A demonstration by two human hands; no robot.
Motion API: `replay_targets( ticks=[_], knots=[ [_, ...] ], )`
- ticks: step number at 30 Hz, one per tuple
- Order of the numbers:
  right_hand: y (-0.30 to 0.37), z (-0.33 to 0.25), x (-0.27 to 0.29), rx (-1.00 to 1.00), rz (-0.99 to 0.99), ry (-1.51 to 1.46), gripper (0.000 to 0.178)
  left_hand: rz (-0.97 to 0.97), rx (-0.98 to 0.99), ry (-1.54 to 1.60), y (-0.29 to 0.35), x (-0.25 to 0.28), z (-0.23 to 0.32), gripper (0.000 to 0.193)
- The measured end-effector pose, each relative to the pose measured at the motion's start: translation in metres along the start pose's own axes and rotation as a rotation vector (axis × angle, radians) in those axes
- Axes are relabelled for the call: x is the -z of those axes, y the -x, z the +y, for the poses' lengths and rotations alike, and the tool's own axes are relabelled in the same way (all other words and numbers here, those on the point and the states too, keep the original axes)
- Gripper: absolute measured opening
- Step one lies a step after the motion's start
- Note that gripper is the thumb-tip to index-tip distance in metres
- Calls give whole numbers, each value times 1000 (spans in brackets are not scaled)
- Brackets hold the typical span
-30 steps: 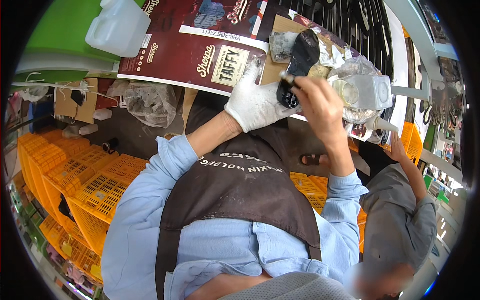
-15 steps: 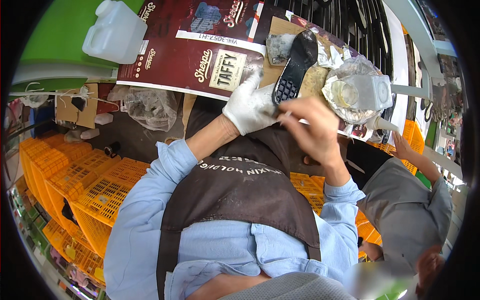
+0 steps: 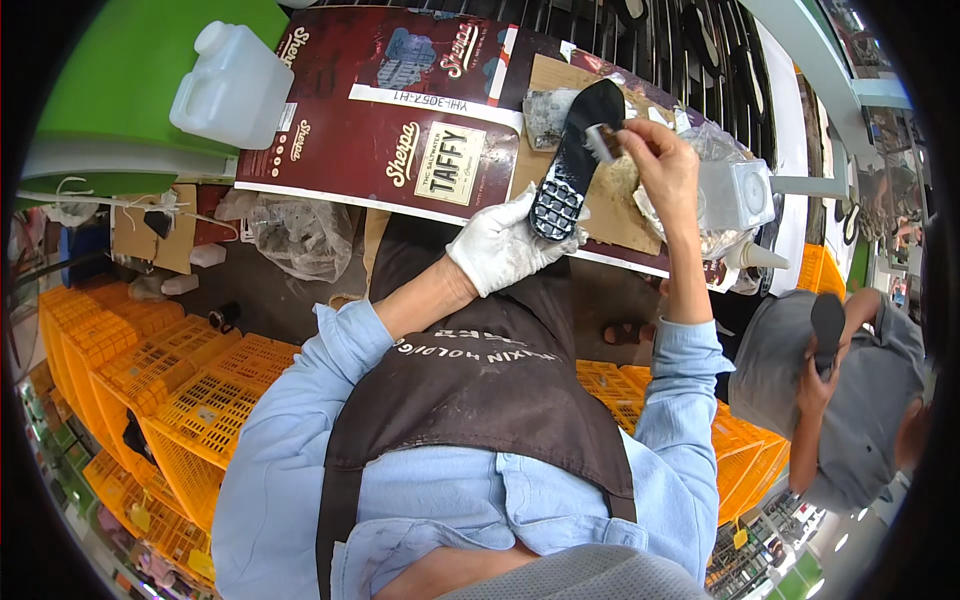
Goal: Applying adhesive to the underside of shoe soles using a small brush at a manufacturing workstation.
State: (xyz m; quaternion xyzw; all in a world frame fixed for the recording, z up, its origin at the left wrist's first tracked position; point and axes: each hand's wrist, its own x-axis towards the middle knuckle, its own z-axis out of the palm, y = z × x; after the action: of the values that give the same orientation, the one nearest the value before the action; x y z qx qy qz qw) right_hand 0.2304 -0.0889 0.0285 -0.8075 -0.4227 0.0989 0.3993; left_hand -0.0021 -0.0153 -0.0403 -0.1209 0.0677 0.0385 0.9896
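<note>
A black shoe sole (image 3: 578,150) lies tilted across my left hand (image 3: 503,248), which wears a white glove and grips it by the heel end. The heel has a block-like grid, with whitish wet marks on it and along the inner face. In my bare right hand (image 3: 664,165) is a small brush (image 3: 602,144) with pale bristles, pinched between thumb and fingers. Its bristles touch or hover just over the middle of the sole; I cannot tell which. Close to the right hand stands a translucent plastic container (image 3: 735,195) on crumpled plastic.
Dark red printed cardboard (image 3: 350,150) covers the bench, with a white jug (image 3: 232,88) at its left. A nozzle bottle (image 3: 760,257) lies at the right edge. Orange crates (image 3: 215,390) stack at left. A co-worker (image 3: 850,400) at right holds a dark sole.
My right hand has moved from the heel up and right along the sole, the brush now plainly visible. The sole has shifted slightly down and left. The co-worker now holds up a sole.
</note>
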Motion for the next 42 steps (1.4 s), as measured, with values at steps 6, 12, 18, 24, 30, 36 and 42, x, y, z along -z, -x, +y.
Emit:
replay_targets(
  ticks=[6, 12, 18, 24, 30, 36, 42],
  knots=[
    [-16, 12, 5, -153, 27, -177, 21, 13, 4, 9, 15, 4, 2, 50],
    [-27, 25, 8, -55, 61, 155, 21, 64, -10, 66, 25, 0, 6, 43],
    [-60, 28, 1, 157, -34, 180, 19, 72, -144, 28, 32, -8, 8, 42],
    [-69, 14, -4, 165, -249, -186, 19, 48, -139, 89, 44, -13, 15, 48],
    [-84, 4, -11, 21, 39, 77, 19, -124, -109, 128, 53, -12, 21, 51],
    [-83, -19, -24, 355, -325, 62, 18, -129, -141, 28, 55, -10, 24, 53],
    [-69, -53, -24, 471, -661, -160, 19, -93, -193, 9, 55, -16, 24, 50]
  ],
)
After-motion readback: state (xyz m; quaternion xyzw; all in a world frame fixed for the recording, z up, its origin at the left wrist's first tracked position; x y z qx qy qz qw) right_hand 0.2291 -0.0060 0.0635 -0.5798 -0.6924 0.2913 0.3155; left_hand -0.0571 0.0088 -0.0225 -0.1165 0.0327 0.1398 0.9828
